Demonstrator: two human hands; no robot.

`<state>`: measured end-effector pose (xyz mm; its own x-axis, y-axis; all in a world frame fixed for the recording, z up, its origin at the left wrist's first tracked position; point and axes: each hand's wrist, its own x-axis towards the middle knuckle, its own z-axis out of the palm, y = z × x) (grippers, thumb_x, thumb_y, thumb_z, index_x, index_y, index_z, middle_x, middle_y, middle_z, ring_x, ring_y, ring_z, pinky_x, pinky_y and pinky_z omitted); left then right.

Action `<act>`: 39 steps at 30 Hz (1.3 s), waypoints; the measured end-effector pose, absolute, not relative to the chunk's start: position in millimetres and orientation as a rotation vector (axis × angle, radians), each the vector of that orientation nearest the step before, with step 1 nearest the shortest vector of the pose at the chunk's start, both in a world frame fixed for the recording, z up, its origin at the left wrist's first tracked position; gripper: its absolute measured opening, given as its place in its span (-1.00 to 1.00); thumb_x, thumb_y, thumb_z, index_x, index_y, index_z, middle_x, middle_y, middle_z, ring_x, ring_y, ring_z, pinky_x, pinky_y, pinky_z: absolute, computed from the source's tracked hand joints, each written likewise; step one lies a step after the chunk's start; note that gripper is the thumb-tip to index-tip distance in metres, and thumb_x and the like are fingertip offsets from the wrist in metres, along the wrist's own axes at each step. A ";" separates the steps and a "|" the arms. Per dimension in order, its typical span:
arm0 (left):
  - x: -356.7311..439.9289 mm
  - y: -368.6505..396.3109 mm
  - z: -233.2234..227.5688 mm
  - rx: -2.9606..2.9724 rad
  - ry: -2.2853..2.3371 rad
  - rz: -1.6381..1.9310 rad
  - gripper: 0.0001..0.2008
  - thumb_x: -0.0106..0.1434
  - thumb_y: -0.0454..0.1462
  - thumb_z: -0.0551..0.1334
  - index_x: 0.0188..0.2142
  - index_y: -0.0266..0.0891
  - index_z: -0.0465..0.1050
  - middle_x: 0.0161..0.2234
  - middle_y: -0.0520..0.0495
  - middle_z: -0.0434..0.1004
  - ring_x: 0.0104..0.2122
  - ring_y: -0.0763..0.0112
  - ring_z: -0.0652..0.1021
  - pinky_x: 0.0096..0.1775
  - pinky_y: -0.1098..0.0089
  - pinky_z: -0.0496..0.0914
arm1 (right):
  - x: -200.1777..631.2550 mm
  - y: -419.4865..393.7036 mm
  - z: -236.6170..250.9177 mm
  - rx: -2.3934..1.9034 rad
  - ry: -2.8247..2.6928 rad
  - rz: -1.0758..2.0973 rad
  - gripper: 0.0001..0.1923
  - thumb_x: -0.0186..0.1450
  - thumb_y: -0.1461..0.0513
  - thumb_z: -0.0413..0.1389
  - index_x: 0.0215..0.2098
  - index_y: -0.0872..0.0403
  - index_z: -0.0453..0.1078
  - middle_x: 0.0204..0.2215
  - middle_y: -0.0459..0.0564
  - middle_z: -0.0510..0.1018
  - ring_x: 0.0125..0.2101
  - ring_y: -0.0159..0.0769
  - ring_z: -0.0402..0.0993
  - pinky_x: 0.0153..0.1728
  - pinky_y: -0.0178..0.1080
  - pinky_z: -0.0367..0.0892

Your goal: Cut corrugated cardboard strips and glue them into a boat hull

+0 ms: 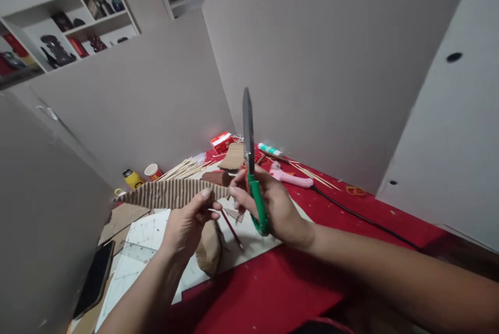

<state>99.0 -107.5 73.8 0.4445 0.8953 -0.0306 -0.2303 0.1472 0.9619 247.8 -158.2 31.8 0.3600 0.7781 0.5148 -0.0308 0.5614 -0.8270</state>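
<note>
My left hand (189, 224) pinches a long tapered strip of corrugated cardboard (167, 193) that points left, held above the table. My right hand (273, 204) grips green-handled scissors (253, 178), blades closed and pointing straight up; its fingertips also touch the right end of the cardboard strip. Both hands meet over a white cutting mat (156, 240) on the red table (288, 282).
A pink glue gun (290, 177) with a black cord (362, 217), wooden skewers (185, 169), a red box (222, 142), a glue tube (270, 149), a paper cup (152, 171), a yellow bottle (133, 178), cardboard pieces (208, 251), a red pencil (233, 230) and a phone (94, 279) lie around. Walls close behind.
</note>
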 end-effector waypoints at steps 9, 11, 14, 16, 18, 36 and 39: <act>70.1 -77.2 95.9 1.245 0.577 1.145 -0.81 0.02 -0.33 0.44 -0.45 -0.32 0.45 -0.54 0.09 0.44 -0.59 0.59 0.45 -0.58 0.57 0.33 | 271.7 -155.6 22.1 -1.086 -1.746 0.588 -0.71 0.37 -0.02 -0.01 -0.19 0.03 0.27 -0.40 -0.03 0.46 -0.42 -0.25 0.40 -0.39 -0.22 0.38; 69.4 -72.8 95.0 1.263 0.552 1.154 -0.80 0.03 -0.34 0.43 -0.45 -0.31 0.42 -0.55 0.11 0.41 -0.60 0.62 0.42 -0.59 0.58 0.30 | 271.6 -158.4 21.4 -1.139 -1.849 0.556 -0.68 0.36 -0.04 -0.03 -0.18 0.02 0.31 -0.39 0.01 0.51 -0.40 -0.18 0.43 -0.31 -0.15 0.39; 68.6 -64.6 90.5 1.318 0.537 1.154 -0.80 0.06 -0.33 0.41 -0.48 -0.30 0.39 -0.58 0.12 0.37 -0.61 0.62 0.38 -0.58 0.57 0.29 | 273.2 -160.7 17.5 -1.156 -1.892 0.555 -0.62 0.35 -0.04 -0.03 -0.07 0.02 0.36 -0.33 0.08 0.56 -0.34 -0.10 0.48 -0.25 -0.11 0.42; 68.2 -59.8 86.7 1.356 0.549 1.145 -0.80 0.08 -0.31 0.39 -0.51 -0.30 0.39 -0.59 0.10 0.37 -0.60 0.60 0.38 -0.55 0.56 0.30 | 274.8 -160.7 13.3 -1.166 -1.918 0.583 -0.56 0.35 -0.04 -0.02 0.04 0.03 0.33 -0.28 0.11 0.57 -0.30 -0.07 0.50 -0.22 -0.10 0.43; 68.0 -57.0 84.1 1.380 0.558 1.136 -0.81 0.10 -0.30 0.39 -0.51 -0.30 0.41 -0.59 0.08 0.39 -0.58 0.58 0.40 -0.53 0.54 0.32 | 275.0 -160.3 10.1 -1.209 -1.955 0.617 -0.54 0.34 -0.05 0.00 0.05 0.04 0.33 -0.31 0.11 0.57 -0.33 -0.07 0.49 -0.25 -0.10 0.43; 65.2 -57.5 82.2 1.568 0.616 1.162 -0.81 0.14 -0.31 0.37 -0.56 -0.24 0.44 -0.60 0.05 0.44 -0.57 0.51 0.43 -0.50 0.50 0.34 | 266.3 -162.2 15.5 -1.330 -2.007 0.600 -0.71 0.33 -0.02 -0.03 -0.22 0.01 0.30 -0.43 0.04 0.52 -0.47 -0.14 0.41 -0.39 -0.16 0.34; 65.6 -57.7 81.8 1.567 0.649 1.191 -0.83 0.13 -0.29 0.37 -0.55 -0.24 0.46 -0.59 0.04 0.45 -0.56 0.50 0.44 -0.50 0.48 0.35 | 267.5 -161.4 12.6 -1.334 -1.995 0.595 -0.72 0.32 0.00 0.01 -0.17 0.01 0.30 -0.40 0.04 0.54 -0.43 -0.13 0.44 -0.36 -0.16 0.35</act>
